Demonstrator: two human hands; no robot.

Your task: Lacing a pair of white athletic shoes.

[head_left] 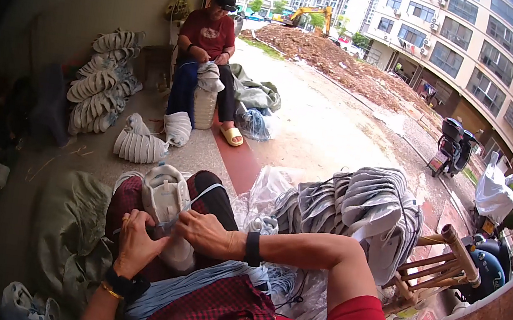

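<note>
From where I stand, the biggest thing is outside: a pale apartment building (478,53) at right, then a brown earth mound (341,61) with a yellow excavator (311,17) behind it. Near the wall, a co-worker (210,41) in a dark red shirt sits bent over pale work. Close by on the near worker's right, a large heap of pale shoes (367,207), stacked in rows; just beyond it, a wooden stool (446,266), tilted. By the wall, a tall stack of shoe uppers (103,85). Green cloth (71,236) lies crumpled to the near worker's left. Across the lap, a bundle of light blue laces (201,285). The pale shoe (164,194) in work is upright between the worker's knees, toe end toward the body. Left hand (139,242) at its left side, fingers bent against it; whether they pinch anything, I cannot tell. Right hand (205,232) at the other side, fingers curled tight on a thin pale blue lace (205,195), which runs up across the right knee.
</note>
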